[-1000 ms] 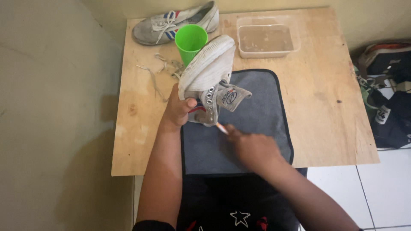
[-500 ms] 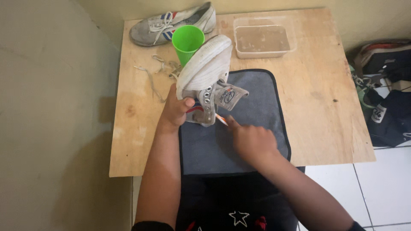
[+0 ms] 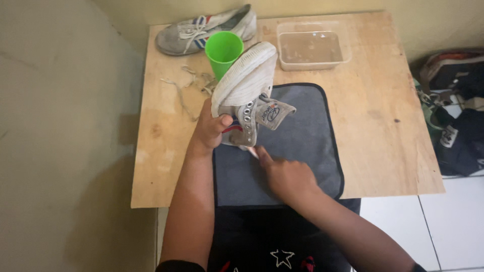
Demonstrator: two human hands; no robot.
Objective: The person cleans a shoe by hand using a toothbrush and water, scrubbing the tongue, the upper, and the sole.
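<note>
Over the grey mat (image 3: 302,151) on the wooden table (image 3: 383,116), the left hand (image 3: 212,128) is clamped around a dirty white sneaker (image 3: 244,88), tipped sole-up. Just near of it, the right hand (image 3: 285,176) pinches a thin pale stick (image 3: 252,150) against the shoe. Farther back stand a green cup (image 3: 223,50), a second sneaker (image 3: 201,30) and a clear tub (image 3: 312,45).

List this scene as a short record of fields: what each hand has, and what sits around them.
left hand: left hand grips a grey sneaker, held sole-up over the mat
right hand: right hand holds a thin tool, mostly hidden, its tip at the sneaker's heel end
mat: dark grey mat under both hands
table: wooden table
cup: green cup upright, behind the held sneaker
second shoe: another sneaker at the far edge, lying on its sole
container: clear plastic tub with murky water
laces: loose laces left of the cup
</note>
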